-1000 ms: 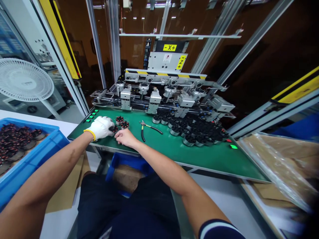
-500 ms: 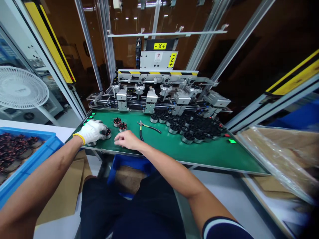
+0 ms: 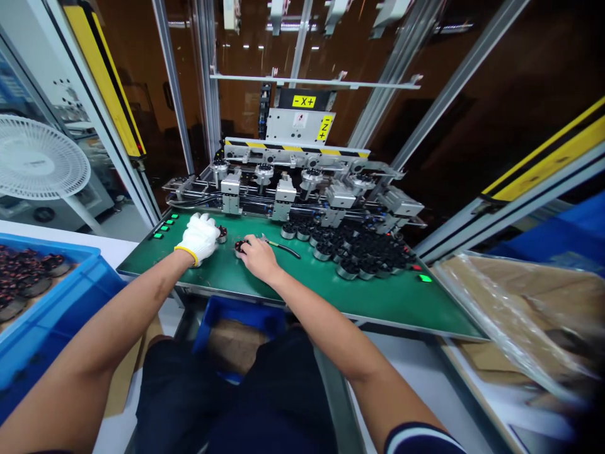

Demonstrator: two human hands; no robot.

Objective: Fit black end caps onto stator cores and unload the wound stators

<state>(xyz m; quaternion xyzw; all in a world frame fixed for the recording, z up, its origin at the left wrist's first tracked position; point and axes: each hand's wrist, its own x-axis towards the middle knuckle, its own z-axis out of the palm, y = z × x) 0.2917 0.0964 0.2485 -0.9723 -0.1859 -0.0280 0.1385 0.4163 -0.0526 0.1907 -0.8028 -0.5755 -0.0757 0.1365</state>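
Note:
My left hand, in a white knitted glove with a yellow cuff, is curled over the left part of the green bench. At its right edge a small motor stator, with copper windings and a silver base, shows against the fingers; the palm hides whatever lies beneath. My bare right hand grips another motor stator between thumb and fingers, low over the bench top. Just beyond that hand lie the pliers with black and yellow-green handles, partly covered by it.
Several black-topped motor parts crowd the bench's right side. Behind stands a fixture machine with clamps. A blue bin of copper-wound parts is at left, a blue box below the bench edge, a plastic-lined carton at right.
My left hand has moved right and away from me, beside the stators. My right hand has moved right and forward and closed on a stator. The view has shifted slightly.

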